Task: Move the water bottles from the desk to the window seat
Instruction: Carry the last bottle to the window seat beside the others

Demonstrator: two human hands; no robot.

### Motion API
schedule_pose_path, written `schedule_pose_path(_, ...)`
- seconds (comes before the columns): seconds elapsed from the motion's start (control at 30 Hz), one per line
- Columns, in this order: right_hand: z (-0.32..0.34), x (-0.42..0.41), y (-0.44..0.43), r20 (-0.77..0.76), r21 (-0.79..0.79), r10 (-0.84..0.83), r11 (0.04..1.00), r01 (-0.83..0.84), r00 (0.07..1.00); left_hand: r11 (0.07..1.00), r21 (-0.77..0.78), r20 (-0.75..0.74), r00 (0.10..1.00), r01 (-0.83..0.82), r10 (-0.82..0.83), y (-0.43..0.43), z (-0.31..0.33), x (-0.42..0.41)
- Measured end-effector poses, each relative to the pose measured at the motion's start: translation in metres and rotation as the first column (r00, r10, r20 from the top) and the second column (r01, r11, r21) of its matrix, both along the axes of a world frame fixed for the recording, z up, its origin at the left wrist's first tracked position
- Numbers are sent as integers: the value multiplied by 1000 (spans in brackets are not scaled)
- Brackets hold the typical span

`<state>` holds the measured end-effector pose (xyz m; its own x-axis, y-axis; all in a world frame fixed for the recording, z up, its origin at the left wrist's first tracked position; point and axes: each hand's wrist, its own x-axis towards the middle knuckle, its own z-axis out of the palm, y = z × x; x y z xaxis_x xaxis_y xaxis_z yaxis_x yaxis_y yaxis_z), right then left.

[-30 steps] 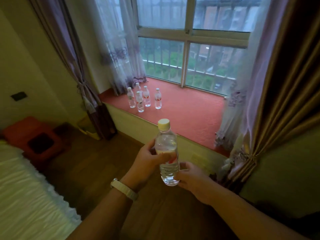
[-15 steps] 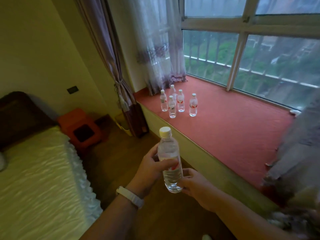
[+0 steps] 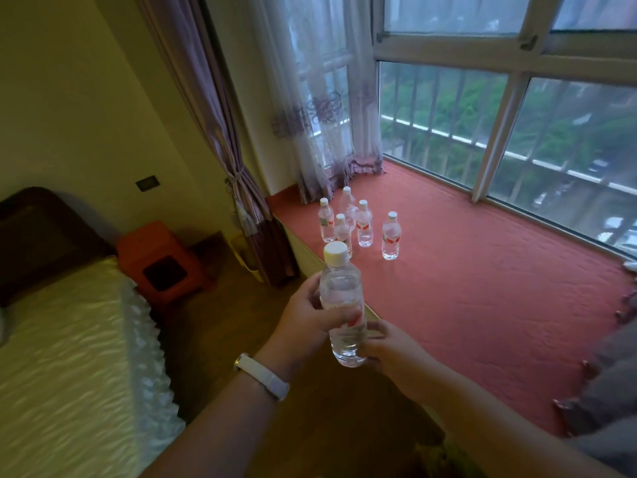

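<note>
I carry a clear water bottle (image 3: 341, 298) with a pale cap, upright, in front of me over the floor beside the window seat's edge. My left hand (image 3: 306, 313) wraps its middle. My right hand (image 3: 386, 346) cups its bottom from the right. The window seat (image 3: 482, 288) has a red cover. Several matching water bottles (image 3: 364, 224) stand in a cluster at its far left end, near the sheer curtain. The desk is out of view.
A bed with a pale cover (image 3: 69, 357) fills the left. An orange stool (image 3: 162, 260) stands by the wall beyond it. Tied purple curtains (image 3: 241, 188) hang at the seat's left end. Grey fabric (image 3: 606, 384) lies at the right edge. Wood floor (image 3: 213, 326) runs between bed and seat.
The view has come closer to the window seat and turned left, so the cluster of bottles looks nearer. Both hands keep the same hold on the bottle.
</note>
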<state>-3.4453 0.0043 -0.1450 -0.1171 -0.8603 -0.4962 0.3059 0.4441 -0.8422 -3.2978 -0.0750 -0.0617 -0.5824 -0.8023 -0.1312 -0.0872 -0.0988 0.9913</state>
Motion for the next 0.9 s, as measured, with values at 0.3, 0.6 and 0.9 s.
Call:
schedule_pose_path(0.3,-30,-44,-109,-51,88,-82,992,87,995,994,57,-8,996,94,-94,-124,-39,-47)
schedule_pose_path(0.6,-34,-70,-216,-93,125,-256,956,267,962,939,115,1,946,323,-325,-266,-72,-98)
schedule_pose_path(0.9,-61,-108,-274,-203,164,-330,917,365,922,904,159,53,911,397,-409,-333,-104,-150)
